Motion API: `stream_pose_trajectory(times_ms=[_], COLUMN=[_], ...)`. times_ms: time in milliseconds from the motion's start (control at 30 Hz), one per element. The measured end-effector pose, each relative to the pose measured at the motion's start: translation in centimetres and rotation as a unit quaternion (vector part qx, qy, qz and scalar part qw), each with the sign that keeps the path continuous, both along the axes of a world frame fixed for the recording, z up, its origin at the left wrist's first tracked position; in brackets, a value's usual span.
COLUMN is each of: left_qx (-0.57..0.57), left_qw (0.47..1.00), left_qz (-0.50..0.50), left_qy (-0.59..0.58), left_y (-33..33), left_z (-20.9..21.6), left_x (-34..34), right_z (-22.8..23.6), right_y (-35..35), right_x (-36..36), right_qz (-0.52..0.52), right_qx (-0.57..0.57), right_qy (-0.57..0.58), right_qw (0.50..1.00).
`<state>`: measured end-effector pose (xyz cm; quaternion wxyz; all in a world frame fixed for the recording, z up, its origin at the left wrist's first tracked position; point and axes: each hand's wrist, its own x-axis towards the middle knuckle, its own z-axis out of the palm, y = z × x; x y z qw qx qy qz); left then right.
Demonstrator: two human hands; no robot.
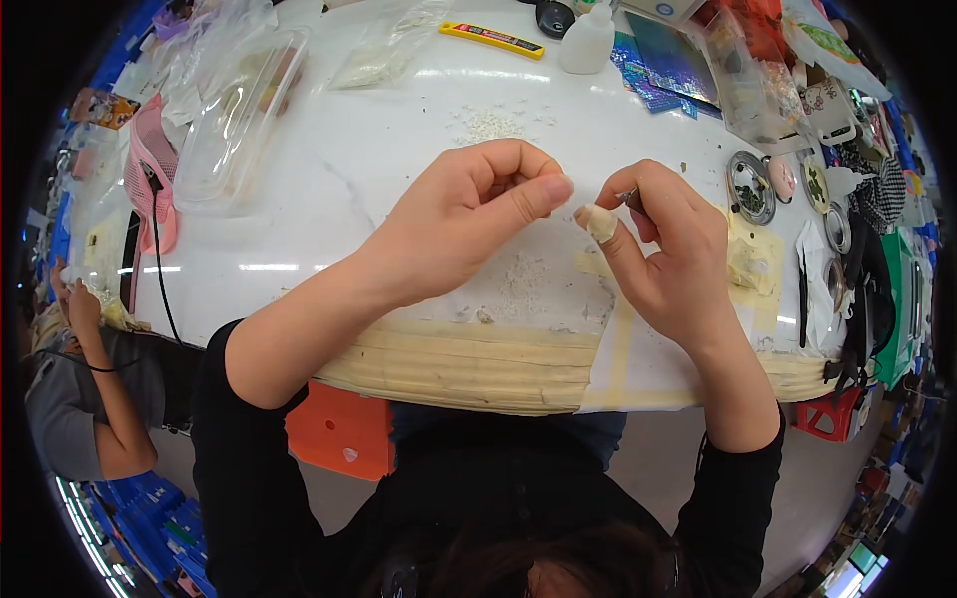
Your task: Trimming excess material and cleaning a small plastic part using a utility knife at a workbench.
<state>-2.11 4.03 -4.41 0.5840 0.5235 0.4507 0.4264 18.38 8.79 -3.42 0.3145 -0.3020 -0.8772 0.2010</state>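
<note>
My left hand (469, 214) is raised over the white table (349, 130), thumb pressed to the curled forefinger. Whatever is in that pinch, if anything, is too small to name. Just right of it, my right hand (673, 254) has its fingers curled around a small dark metal tool (631, 199), mostly hidden by the fingers. Cream tape (599, 223) wraps the right thumb near its tip. The two hands are close but apart. Beyond them lies a loose pile of tiny white beads (490, 125); more white bits (523, 284) are scattered nearer the table's front edge.
At the back are a yellow strip-shaped pack (490, 40), a white squeeze bottle (587, 42) and blue shiny sheets (673, 60). A clear plastic tray (239, 120) and pink mesh pouch (152, 169) lie left. Round tins (750, 189) stand right. Another person's arm (105, 369) is far left.
</note>
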Motion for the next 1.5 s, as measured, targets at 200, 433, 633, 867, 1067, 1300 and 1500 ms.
stream_pose_trajectory(times_ms=[200,433,633,867,1067,1300,1500], left_qx=[-0.185,-0.171,-0.054,-0.075,-0.103,0.009,0.104], left_qw=[0.947,0.955,0.986,0.99,0.981,0.997,0.993], left_qz=[-0.049,-0.016,0.004,0.008,0.012,0.031,0.048], left_qy=[-0.257,-0.242,-0.158,-0.119,-0.165,-0.068,0.012], left_y=[-0.6,-0.9,-0.8,-0.6,-0.7,-1.1,-1.4], left_z=[-0.8,-0.4,-0.6,0.0,-0.1,0.0,-0.4], left_x=[0.4,0.6,-0.1,-0.1,-0.1,0.2,0.3], right_z=[-0.5,-0.4,-0.1,-0.4,-0.3,-0.3,-0.2], right_y=[-0.6,-0.5,-0.3,-0.3,-0.3,-0.4,-0.5], right_x=[-0.6,-0.4,-0.5,-0.3,-0.5,-0.5,-0.6], right_qz=[0.047,0.049,0.038,0.046,0.054,0.046,0.042], right_qx=[0.02,0.041,0.055,0.092,0.079,0.075,0.065], right_qy=[0.101,0.104,0.113,0.099,0.108,0.105,0.111], right_qw=[0.994,0.992,0.991,0.99,0.99,0.991,0.991])
